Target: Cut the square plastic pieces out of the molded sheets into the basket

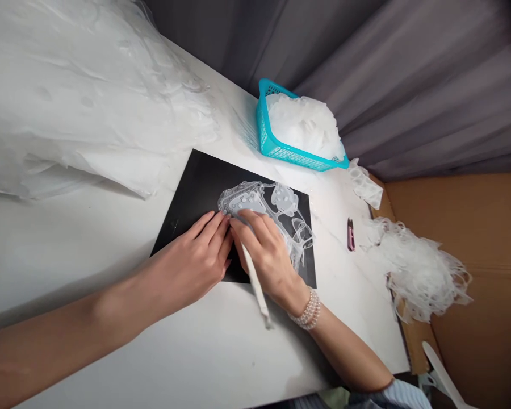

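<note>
My left hand (pixel 196 250) lies with its fingers stretched out on a black board (pixel 198 176). Its fingertips touch the lower left edge of a translucent white lace-like piece (pixel 249 199). My right hand (pixel 266 247) grips a slim white pen-like tool (pixel 256 287), whose back end sticks out toward me below the palm. The tool's working tip is hidden by my fingers, close to my left fingertips. More of the lace-like sheet spreads under and beyond my right hand, with a rounded motif at the far right of it.
Sheer white fabric (pixel 85 96) is heaped at the left of the white table (pixel 221 341). A turquoise basket (pixel 302 159) full of white pieces stands at the back. Pink-handled thread snips (pixel 351 234) and tangled white scraps (pixel 421 270) lie at the right, by a cardboard box (pixel 481 272).
</note>
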The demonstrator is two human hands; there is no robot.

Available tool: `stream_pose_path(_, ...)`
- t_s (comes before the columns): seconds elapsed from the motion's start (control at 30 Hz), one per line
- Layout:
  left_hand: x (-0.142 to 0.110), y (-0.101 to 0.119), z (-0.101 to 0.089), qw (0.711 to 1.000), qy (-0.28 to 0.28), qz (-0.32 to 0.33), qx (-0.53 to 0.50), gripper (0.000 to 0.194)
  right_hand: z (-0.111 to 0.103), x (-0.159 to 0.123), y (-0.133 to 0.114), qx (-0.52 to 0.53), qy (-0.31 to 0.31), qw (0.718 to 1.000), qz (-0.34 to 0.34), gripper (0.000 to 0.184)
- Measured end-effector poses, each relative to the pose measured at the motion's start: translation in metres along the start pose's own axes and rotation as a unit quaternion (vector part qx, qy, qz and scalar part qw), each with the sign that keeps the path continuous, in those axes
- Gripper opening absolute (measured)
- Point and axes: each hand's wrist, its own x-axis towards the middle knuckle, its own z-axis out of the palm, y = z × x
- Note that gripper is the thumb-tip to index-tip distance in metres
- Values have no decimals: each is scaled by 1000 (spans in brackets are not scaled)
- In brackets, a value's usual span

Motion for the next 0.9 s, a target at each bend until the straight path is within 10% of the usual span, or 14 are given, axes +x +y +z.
stream_pose_path(0.2,2,-1,3,999,42,-15,-2,43,2,-7,-2,69,-66,995,7,40)
stream_pose_path(0.33,1,0,3,999,34,-16,-5,46,-7,-3,12,264,14,956,126,34)
stream_pose_path(0.63,-4,1,9,998,25,-32,-48,48,-45,-28,164,600,228,594,484,13)
stream_pose_path(0.77,-6,4,13,998,26,-32,-41,48,-61,-45,191,621,256,517,531,22)
stream_pose_path(0.9,-3,-3,15,998,37,-33,-45,46,-75,-41,179,629,249,508,534,26)
